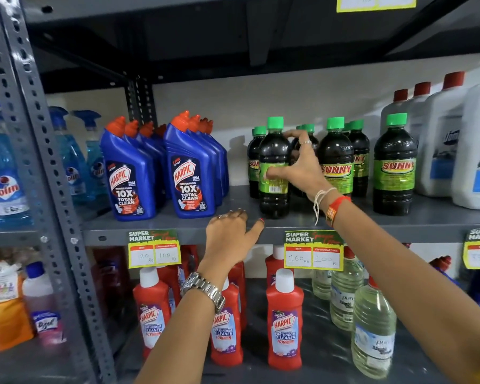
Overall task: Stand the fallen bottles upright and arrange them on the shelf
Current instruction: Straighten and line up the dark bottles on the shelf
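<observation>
Several dark Sunny bottles with green caps stand on the grey middle shelf (302,225). The front-left Sunny bottle (273,151) stands upright, its barcode side facing me. My right hand (297,164) is wrapped around its right side, thumb on the green label, fingers behind near the neck. More Sunny bottles (337,159) stand upright to the right, another (394,164) further right. My left hand (230,234) rests on the shelf's front edge, holding nothing, fingers loosely spread, thumb out. No bottle in view lies on its side.
Blue Harpic bottles (190,173) stand left of the Sunny group. White jugs with red caps (438,142) stand at the right. Red Harpic bathroom cleaners (284,320) and clear bottles (372,328) fill the lower shelf. A steel upright (47,167) and Colin sprays (3,173) are at left.
</observation>
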Tool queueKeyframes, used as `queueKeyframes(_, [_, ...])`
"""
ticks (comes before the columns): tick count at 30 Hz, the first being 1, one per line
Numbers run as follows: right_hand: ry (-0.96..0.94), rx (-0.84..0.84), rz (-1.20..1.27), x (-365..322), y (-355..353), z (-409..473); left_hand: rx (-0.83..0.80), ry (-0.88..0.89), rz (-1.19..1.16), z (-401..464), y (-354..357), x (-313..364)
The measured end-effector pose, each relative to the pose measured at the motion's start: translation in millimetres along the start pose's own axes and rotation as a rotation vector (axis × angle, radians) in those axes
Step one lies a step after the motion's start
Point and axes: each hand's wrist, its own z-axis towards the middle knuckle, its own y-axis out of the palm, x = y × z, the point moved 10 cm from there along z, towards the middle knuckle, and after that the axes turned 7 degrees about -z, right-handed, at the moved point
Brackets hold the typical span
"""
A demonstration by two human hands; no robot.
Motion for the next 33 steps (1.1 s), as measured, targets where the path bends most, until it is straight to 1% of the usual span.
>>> queueKeyframes(8, [-0.065,-0.081,0.043,8.3,16.4,-1.7,0.013,0.011,-0.001,0.1,-1.2,1.3])
queueKeyframes(9, [-0.075,-0.064,0.009,7.3,15.3,-4.9,0.013,0.013,0.005,0.1,-1.3,1.3])
queueKeyframes(11, [-0.079,0.024,-0.142,7.7,11.0,-13.1,0.019,0.011,0.014,-0.1,-1.6,1.2])
queueKeyframes(13, [-0.044,0.075,-0.287,9.7,11.2,-22.0,0.029,0.004,0.015,0.4,-2.3,0.7])
queueKeyframes(15, [-0.024,0.057,-0.364,9.0,14.8,-24.9,0.032,-0.004,0.011,0.3,-2.7,0.4])
queueKeyframes(17, [0.017,0.006,-0.369,11.9,16.3,-20.9,0.030,-0.008,0.003,-0.1,-2.9,0.4])
queueKeyframes(19, [0.135,-0.086,-0.247,26.7,19.9,-15.5,0.025,-0.005,-0.008,-0.6,-3.1,0.8])
queueKeyframes(22, [0.281,-0.196,0.070,46.7,27.4,-15.9,0.015,0.000,-0.015,-1.2,-3.5,2.0])
queueKeyframes(25, [0.313,-0.294,0.285,43.0,31.4,-24.6,0.018,-0.002,-0.025,-1.6,-3.1,2.0])
queueKeyframes(27, [0.303,-0.299,0.320,41.1,30.1,-24.8,0.028,-0.001,-0.025,-1.8,-2.5,1.1])
queueKeyframes(29, [0.274,-0.281,0.250,37.7,28.5,-24.0,0.037,-0.004,-0.025,-1.1,-1.9,-0.2])
queueKeyframes(32, [0.170,-0.206,-0.117,32.0,24.3,-22.7,0.042,-0.007,-0.019,-0.2,-2.4,-0.5])
queueKeyframes(33, [0.133,-0.174,-0.206,28.0,23.0,-23.1,0.041,-0.008,-0.018,-0.6,-2.4,-0.3])
